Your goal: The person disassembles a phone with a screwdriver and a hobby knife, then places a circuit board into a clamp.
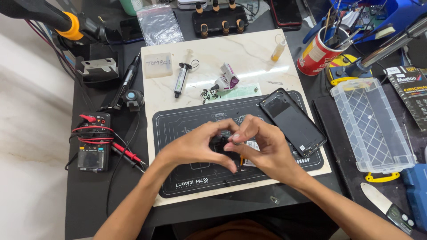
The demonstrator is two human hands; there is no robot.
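Both hands meet over the middle of the black mat (pixel 187 182). The left hand (pixel 200 146) curls its fingers down onto a small dark part (pixel 219 144) on the mat, and the right hand (pixel 262 149) bends in from the other side, thumb and forefinger pinched together at the same part. What exactly they grip is hidden beneath the fingers. Just right of the hands, a dark phone (pixel 292 121) lies tilted across the mat's far right corner. Farther off on the white board (pixel 249 58) lie a syringe (pixel 180 79) and a glue tube (pixel 226 80). A multimeter (pixel 93 149) sits to the left, a clear box (pixel 371 126) to the right.
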